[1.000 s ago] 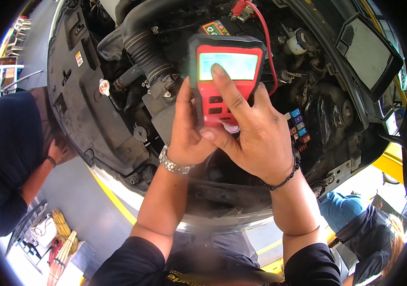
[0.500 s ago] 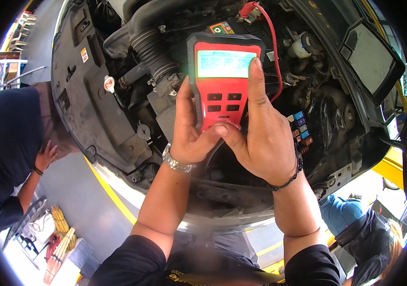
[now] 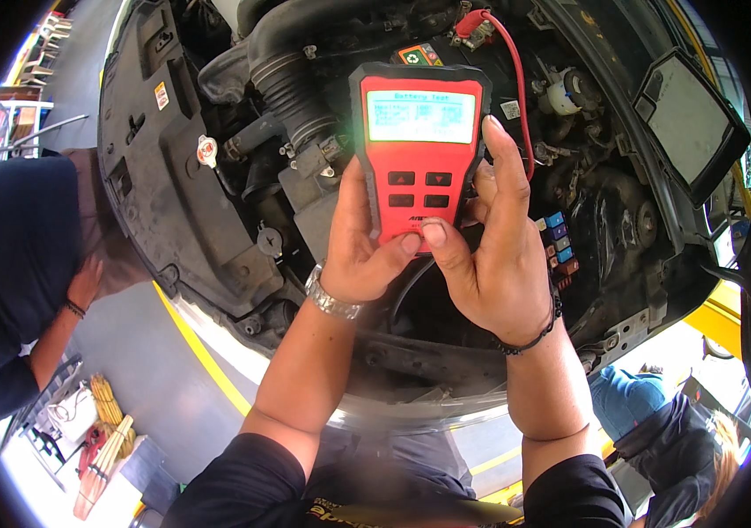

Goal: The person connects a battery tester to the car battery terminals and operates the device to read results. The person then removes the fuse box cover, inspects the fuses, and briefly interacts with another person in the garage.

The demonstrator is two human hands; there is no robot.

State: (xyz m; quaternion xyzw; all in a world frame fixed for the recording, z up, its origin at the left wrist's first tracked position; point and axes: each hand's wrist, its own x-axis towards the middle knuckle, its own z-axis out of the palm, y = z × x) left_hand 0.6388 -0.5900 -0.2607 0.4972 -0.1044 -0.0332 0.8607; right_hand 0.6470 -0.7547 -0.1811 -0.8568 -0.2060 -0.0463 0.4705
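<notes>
A red-and-black handheld battery tester [image 3: 418,158] with a lit screen and several dark buttons is held upright over the car's engine bay. My left hand [image 3: 360,251] wraps its left side, thumb on the lower edge; a metal watch is on that wrist. My right hand [image 3: 503,273] grips the lower right, thumb tip at the bottom corner and index finger raised beside the right edge of the casing. The other right fingers are partly hidden behind it. Beyond the tester, a red clamp [image 3: 471,24] with a red cable [image 3: 521,97] sits on a battery terminal.
An air intake hose [image 3: 292,92] and colourful fuses [image 3: 558,242] flank my hands. The black front panel [image 3: 151,150] runs along the left. A person in dark clothing [image 3: 14,255] stands at the left; other people [image 3: 670,440] are at the lower right.
My right index finger has moved off the screen's edge to the tester's right side. Both hands and the tester have shifted slightly right in view, and the screen text is clearer.
</notes>
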